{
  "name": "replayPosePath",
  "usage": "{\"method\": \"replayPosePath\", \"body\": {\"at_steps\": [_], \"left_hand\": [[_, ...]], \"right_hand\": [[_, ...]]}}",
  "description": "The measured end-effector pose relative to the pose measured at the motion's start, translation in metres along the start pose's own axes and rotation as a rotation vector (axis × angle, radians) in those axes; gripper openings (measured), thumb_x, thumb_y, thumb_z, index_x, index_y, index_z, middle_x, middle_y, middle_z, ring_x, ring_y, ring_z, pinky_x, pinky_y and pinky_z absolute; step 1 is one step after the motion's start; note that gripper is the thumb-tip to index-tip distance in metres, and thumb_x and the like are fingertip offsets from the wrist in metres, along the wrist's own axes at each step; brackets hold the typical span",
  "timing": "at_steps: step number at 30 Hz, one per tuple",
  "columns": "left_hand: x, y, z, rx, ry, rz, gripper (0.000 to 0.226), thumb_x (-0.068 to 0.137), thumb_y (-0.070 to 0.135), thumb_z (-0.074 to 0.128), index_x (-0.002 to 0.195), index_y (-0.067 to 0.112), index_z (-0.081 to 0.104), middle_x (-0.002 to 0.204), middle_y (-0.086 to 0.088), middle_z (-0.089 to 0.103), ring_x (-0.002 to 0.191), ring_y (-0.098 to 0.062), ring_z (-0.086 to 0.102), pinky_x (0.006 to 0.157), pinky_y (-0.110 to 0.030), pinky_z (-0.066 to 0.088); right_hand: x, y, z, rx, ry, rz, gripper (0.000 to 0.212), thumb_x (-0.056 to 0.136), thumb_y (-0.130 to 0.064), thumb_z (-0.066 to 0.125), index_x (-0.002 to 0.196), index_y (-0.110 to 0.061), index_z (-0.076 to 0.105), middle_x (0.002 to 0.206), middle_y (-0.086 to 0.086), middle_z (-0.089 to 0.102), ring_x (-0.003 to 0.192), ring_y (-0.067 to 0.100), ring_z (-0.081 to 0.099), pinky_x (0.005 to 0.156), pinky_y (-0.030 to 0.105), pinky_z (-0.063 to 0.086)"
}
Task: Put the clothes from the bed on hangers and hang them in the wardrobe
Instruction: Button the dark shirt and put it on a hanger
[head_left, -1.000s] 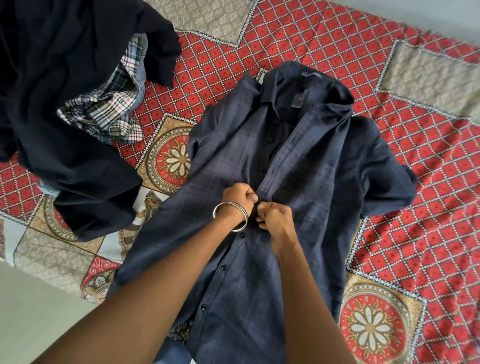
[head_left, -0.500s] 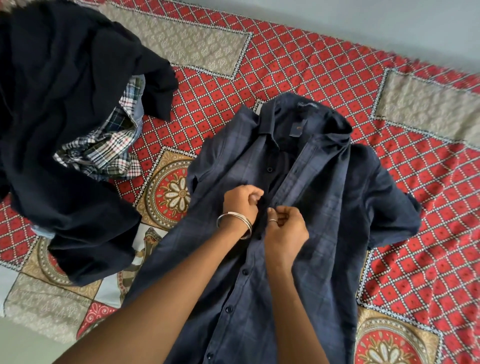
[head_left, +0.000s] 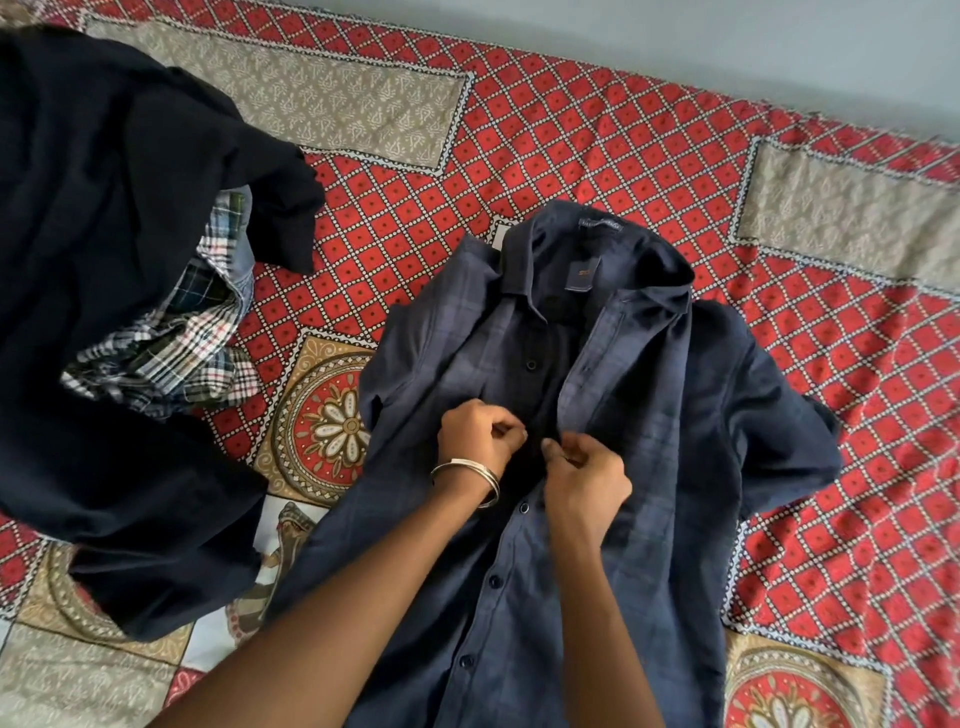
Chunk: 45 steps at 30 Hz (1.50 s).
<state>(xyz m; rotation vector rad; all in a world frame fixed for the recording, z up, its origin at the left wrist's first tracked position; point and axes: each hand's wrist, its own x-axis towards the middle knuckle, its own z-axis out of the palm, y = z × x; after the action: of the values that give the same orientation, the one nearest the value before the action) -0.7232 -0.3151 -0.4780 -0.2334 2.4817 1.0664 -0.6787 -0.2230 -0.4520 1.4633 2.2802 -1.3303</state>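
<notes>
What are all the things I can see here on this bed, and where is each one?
navy shirt: one, dark blue with a faint check, spread flat at the middle of the bed, collar away from the person, lower buttons done up, top open.
dark garment: one that I can tell, near black, heaped at the left.
checked shirt: one, white, blue and red plaid, tucked under the dark heap.
bedspread: one, red diamond pattern with beige panels and flower medallions, under everything.
bangle: one, silver, on the left wrist.
left hand: pinches the shirt's button edge.
right hand: pinches the opposite front edge.
</notes>
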Motion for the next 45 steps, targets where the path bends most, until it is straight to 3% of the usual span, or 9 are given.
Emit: {"method": "replayPosePath", "body": {"at_steps": [3,9,15,22,25,29,35,39,45], "left_hand": [[-0.002,0.007,0.002,-0.03,-0.016,-0.057,0.005,0.079,0.015,0.072,0.079,0.011,0.076,0.079,-0.007,0.072,0.073,-0.021,0.067,0.075,-0.033,0.054],[-0.007,0.022,0.001,-0.034,-0.04,-0.045,0.011,0.085,0.015,0.066,0.084,0.01,0.075,0.078,-0.006,0.072,0.074,-0.019,0.067,0.071,-0.027,0.054],[-0.004,0.021,0.0,-0.024,-0.077,-0.026,0.01,0.084,0.015,0.066,0.082,0.011,0.075,0.076,-0.005,0.071,0.073,-0.019,0.067,0.07,-0.028,0.054],[-0.005,0.018,0.002,-0.225,-0.047,-0.111,0.006,0.083,0.006,0.07,0.078,0.005,0.072,0.066,-0.013,0.069,0.06,-0.024,0.067,0.064,-0.041,0.059],[-0.005,0.02,-0.002,-0.252,-0.065,-0.154,0.004,0.082,0.006,0.07,0.08,0.006,0.073,0.062,-0.009,0.066,0.053,-0.019,0.063,0.061,-0.038,0.059],[-0.001,0.023,-0.008,-0.23,-0.14,-0.16,0.007,0.084,0.007,0.069,0.088,0.004,0.074,0.063,-0.004,0.063,0.053,-0.014,0.06,0.064,-0.033,0.06],[0.003,0.02,-0.013,-0.149,-0.191,-0.111,0.011,0.087,0.011,0.065,0.088,0.008,0.075,0.079,-0.009,0.073,0.076,-0.022,0.069,0.079,-0.036,0.057],[0.0,0.022,-0.017,-0.128,-0.205,-0.104,0.017,0.083,0.029,0.071,0.083,0.012,0.075,0.075,-0.002,0.072,0.072,-0.012,0.066,0.074,-0.024,0.055],[0.002,0.028,-0.015,-0.063,-0.111,-0.075,0.012,0.084,0.019,0.07,0.087,0.009,0.075,0.08,-0.005,0.072,0.077,-0.016,0.066,0.071,-0.022,0.049]], "right_hand": [[-0.011,0.004,0.004,0.047,0.022,-0.109,0.015,0.086,-0.012,0.07,0.099,-0.004,0.072,0.078,0.004,0.068,0.063,0.001,0.057,0.057,0.001,0.04],[-0.014,0.008,0.018,-0.108,0.13,-0.315,0.012,0.086,-0.005,0.066,0.095,-0.003,0.074,0.081,0.011,0.066,0.067,0.026,0.061,0.058,0.031,0.047],[-0.008,0.01,0.014,-0.102,0.08,-0.29,0.02,0.089,-0.005,0.061,0.104,-0.003,0.073,0.09,0.013,0.068,0.075,0.025,0.063,0.064,0.025,0.044],[-0.001,0.008,0.003,0.003,-0.118,-0.178,0.014,0.09,-0.011,0.062,0.095,-0.01,0.075,0.076,0.002,0.07,0.068,0.012,0.064,0.062,0.011,0.047],[0.005,0.011,-0.004,0.176,-0.243,-0.075,0.018,0.094,-0.014,0.06,0.084,-0.017,0.074,0.071,0.001,0.072,0.07,0.016,0.071,0.071,0.027,0.059],[0.013,0.013,-0.009,0.394,-0.348,0.081,0.015,0.094,-0.009,0.06,0.086,-0.003,0.072,0.08,0.017,0.073,0.075,0.029,0.073,0.072,0.041,0.06],[0.017,0.01,-0.008,0.444,-0.35,0.142,0.005,0.087,-0.002,0.068,0.082,0.0,0.07,0.079,0.02,0.072,0.072,0.032,0.072,0.067,0.038,0.059],[0.015,0.008,-0.008,0.35,-0.329,0.059,0.012,0.087,0.002,0.065,0.076,-0.003,0.068,0.074,0.016,0.071,0.067,0.025,0.071,0.062,0.034,0.059],[0.012,0.005,-0.005,0.281,-0.296,-0.037,0.007,0.086,-0.002,0.068,0.079,-0.005,0.069,0.074,0.013,0.07,0.062,0.02,0.07,0.061,0.03,0.06]]}}
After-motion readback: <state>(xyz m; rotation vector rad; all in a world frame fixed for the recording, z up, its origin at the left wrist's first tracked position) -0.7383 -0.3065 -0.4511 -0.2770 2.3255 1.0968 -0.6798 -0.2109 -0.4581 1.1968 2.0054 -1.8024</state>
